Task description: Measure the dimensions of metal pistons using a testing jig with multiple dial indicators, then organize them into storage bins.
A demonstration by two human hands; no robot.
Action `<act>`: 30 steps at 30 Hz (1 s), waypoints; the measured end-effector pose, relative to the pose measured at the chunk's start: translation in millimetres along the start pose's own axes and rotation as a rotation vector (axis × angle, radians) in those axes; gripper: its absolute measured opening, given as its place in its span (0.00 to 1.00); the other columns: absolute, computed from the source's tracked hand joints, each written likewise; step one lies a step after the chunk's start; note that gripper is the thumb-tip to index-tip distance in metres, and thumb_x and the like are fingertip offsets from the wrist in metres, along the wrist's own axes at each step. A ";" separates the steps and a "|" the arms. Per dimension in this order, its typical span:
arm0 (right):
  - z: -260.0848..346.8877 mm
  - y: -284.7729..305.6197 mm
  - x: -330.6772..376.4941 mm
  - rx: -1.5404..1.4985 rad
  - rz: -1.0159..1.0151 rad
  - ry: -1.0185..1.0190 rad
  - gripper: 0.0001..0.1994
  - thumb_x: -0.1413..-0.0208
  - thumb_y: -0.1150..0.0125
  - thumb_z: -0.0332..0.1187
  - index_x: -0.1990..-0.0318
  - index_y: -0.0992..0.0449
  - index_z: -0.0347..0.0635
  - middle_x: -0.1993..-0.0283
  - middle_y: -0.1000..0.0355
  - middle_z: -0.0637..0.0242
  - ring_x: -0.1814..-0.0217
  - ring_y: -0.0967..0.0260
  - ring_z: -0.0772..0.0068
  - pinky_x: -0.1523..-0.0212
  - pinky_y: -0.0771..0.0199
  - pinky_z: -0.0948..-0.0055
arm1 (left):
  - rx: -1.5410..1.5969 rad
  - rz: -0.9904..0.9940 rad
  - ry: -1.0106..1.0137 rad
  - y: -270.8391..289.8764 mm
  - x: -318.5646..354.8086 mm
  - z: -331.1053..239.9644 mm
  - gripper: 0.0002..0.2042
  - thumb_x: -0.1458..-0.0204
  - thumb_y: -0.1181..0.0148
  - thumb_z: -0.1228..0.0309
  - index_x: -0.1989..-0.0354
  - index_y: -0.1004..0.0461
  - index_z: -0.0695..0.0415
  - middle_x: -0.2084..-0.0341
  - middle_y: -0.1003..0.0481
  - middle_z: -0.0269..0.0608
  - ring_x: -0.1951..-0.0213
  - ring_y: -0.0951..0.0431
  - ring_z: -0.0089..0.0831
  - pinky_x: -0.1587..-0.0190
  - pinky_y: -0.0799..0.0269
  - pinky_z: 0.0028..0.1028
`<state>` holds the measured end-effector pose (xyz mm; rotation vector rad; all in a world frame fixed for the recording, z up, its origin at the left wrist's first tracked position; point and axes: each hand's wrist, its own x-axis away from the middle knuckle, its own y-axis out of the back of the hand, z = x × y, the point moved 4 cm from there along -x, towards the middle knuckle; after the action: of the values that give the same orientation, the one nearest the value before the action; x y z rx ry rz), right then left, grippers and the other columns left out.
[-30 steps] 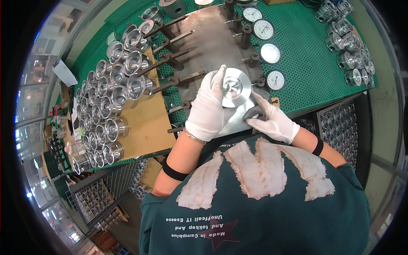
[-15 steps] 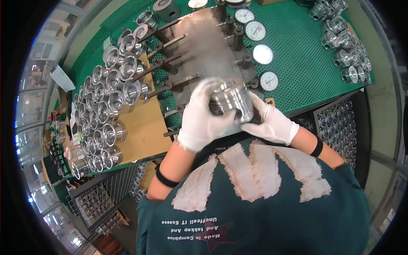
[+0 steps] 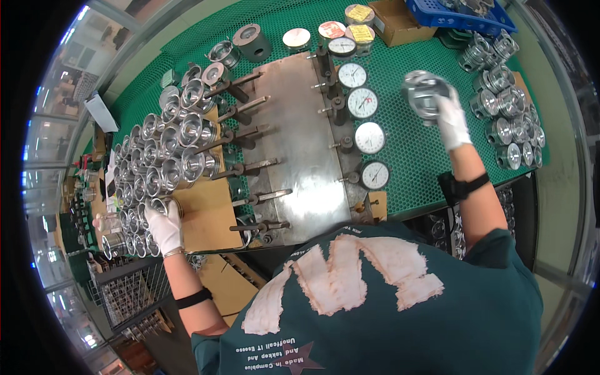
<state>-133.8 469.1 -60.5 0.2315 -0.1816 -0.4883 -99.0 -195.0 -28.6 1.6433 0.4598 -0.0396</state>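
Gauging work looks mid-run: a big batch of metal pistons [image 3: 169,156] crowds the counter [image 3: 412,144] at nine o'clock, a smaller batch [image 3: 509,125] sits at three o'clock beyond the row of dial gauges [image 3: 362,103]. Right hand [image 3: 451,122] holds one piston [image 3: 422,90] up near the smaller batch, fingers clamped on its right side, piston at ten o'clock of the palm. Left hand [image 3: 165,226] rests on a piston [image 3: 159,205] at the big batch's near edge, fingers curled on it; lift not yet made.
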 end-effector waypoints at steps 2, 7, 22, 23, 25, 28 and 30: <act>-50.8 -25.4 -46.2 0.038 0.165 0.120 0.20 0.36 0.53 0.33 0.40 0.35 0.32 0.41 0.32 0.54 0.54 0.22 0.62 0.65 0.14 0.66 | -0.161 0.113 0.048 -16.6 -0.6 45.6 0.35 0.47 0.37 0.61 0.35 0.41 0.70 0.45 0.30 0.67 0.43 0.29 0.58 0.40 0.33 0.42; -71.3 -107.5 -104.5 -0.033 0.280 -0.317 0.22 0.39 0.53 0.31 0.38 0.38 0.34 0.45 0.30 0.53 0.53 0.22 0.60 0.62 0.13 0.61 | -0.438 0.532 0.194 -17.3 0.9 29.7 0.32 0.49 0.39 0.62 0.36 0.36 0.65 0.48 0.26 0.61 0.48 0.24 0.53 0.45 0.28 0.41; -1.6 -32.5 2.8 -0.151 0.165 0.182 0.28 0.34 0.47 0.31 0.30 0.47 0.37 0.32 0.42 0.50 0.56 0.24 0.64 0.57 0.16 0.65 | 0.424 0.303 0.486 -4.1 33.4 38.3 0.20 0.42 0.40 0.54 0.57 0.22 0.63 0.64 0.19 0.49 0.64 0.19 0.40 0.60 0.24 0.33; 6.7 -21.3 21.0 -0.163 0.163 0.187 0.26 0.34 0.50 0.31 0.31 0.45 0.35 0.34 0.39 0.50 0.56 0.24 0.65 0.57 0.17 0.67 | 0.692 0.337 0.556 3.8 40.4 29.4 0.18 0.40 0.43 0.58 0.57 0.23 0.64 0.64 0.20 0.44 0.64 0.21 0.35 0.61 0.25 0.31; 33.3 -22.9 71.6 -0.199 0.210 0.200 0.22 0.34 0.50 0.30 0.34 0.39 0.34 0.41 0.32 0.52 0.57 0.24 0.69 0.58 0.18 0.71 | 0.705 0.147 0.098 38.8 49.9 -23.5 0.13 0.38 0.45 0.67 0.57 0.24 0.66 0.67 0.22 0.38 0.66 0.24 0.29 0.63 0.27 0.30; 71.6 -69.8 138.3 -0.119 0.497 0.070 0.18 0.35 0.50 0.28 0.40 0.31 0.32 0.52 0.24 0.58 0.63 0.24 0.74 0.61 0.19 0.75 | 1.338 0.343 0.520 71.1 76.9 -104.5 0.11 0.49 0.39 0.80 0.57 0.23 0.64 0.71 0.23 0.44 0.71 0.24 0.35 0.65 0.28 0.32; 89.9 -115.4 173.5 -0.080 0.922 0.193 0.24 0.41 0.42 0.29 0.38 0.34 0.31 0.52 0.24 0.57 0.60 0.23 0.72 0.59 0.21 0.74 | 0.740 0.270 -0.316 78.0 82.9 -143.5 0.15 0.57 0.38 0.83 0.58 0.23 0.63 0.71 0.23 0.50 0.70 0.23 0.43 0.65 0.27 0.33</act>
<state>-54.6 270.5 15.6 0.0954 -0.0643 0.4410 -32.9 -38.7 40.4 2.3609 -0.0435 -0.2918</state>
